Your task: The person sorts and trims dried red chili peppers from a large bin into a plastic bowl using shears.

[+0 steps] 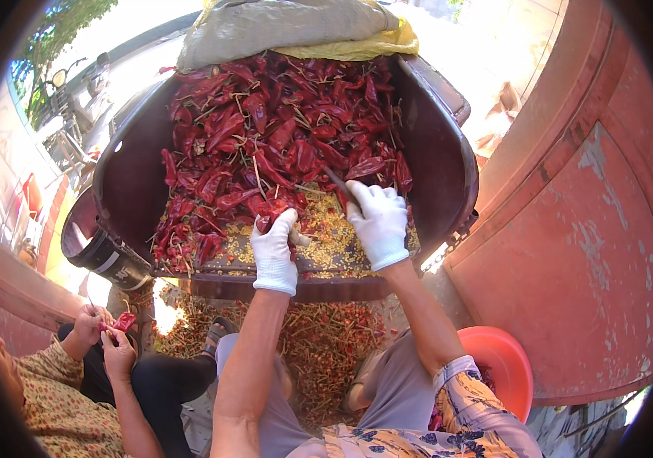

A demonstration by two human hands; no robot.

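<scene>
My left hand (274,256), in a white knit glove, pinches a dried red chili pepper (267,221) over the front of a dark red cart bed. A little to the right, my right hand (380,225), gloved the same way, grips a slim dark knife (336,182). Its blade points away and to the left; the glove hides the handle. Beyond both hands rises a large heap of dried red chilies (265,130), some with stems. Loose yellow seeds (330,248) lie scattered across the bed under my hands.
A grey and yellow sack (288,30) covers the heap's far end. Stems and scraps (326,351) litter the floor below. By my right leg stands a red-orange basin (506,362). At left, a seated person's hands (109,336) hold a chili. Red metal panels (556,267) flank the right.
</scene>
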